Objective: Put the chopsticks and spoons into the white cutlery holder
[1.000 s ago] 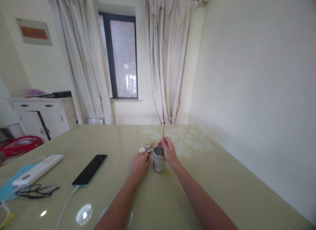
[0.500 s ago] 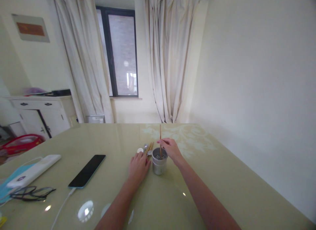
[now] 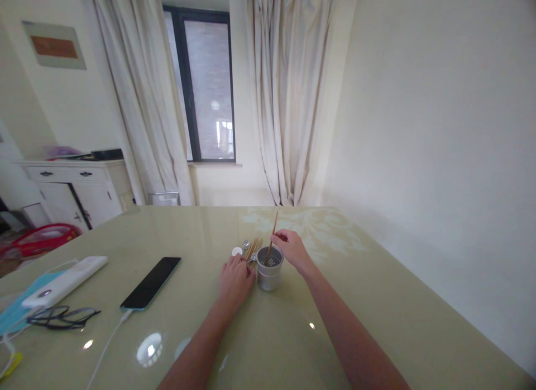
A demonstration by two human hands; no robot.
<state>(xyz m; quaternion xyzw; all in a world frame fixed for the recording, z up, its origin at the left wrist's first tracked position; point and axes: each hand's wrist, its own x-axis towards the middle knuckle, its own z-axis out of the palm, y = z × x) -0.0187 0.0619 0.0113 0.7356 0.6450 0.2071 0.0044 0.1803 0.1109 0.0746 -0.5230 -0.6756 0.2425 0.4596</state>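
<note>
My right hand (image 3: pixel 291 247) pinches the upper half of a thin wooden chopstick (image 3: pixel 272 233), which leans to the upper right. Its lower end is inside a grey metal utensil holder (image 3: pixel 268 277) with holes in its bottom, upright on the table. Just left of the holder, my left hand (image 3: pixel 237 281) is palm down with curled fingers over the near ends of several wooden chopsticks (image 3: pixel 252 248); its grip is partly hidden. A spoon (image 3: pixel 246 245) and a round white object (image 3: pixel 237 251) lie beyond its fingers, with another spoon bowl (image 3: pixel 252 258) near the holder.
On the left of the glossy table (image 3: pixel 188 228) lie a phone (image 3: pixel 151 284) with a white cable, a white power strip or power bank (image 3: pixel 65 282), a blue face mask (image 3: pixel 25 306) and eyeglasses (image 3: pixel 62 317). A wall (image 3: pixel 452 155) runs along the right edge.
The chopstick went from partly hidden behind my right hand to upright, then tilted right, its lower end in the holder. My left hand stays beside the holder. The view shifts slightly.
</note>
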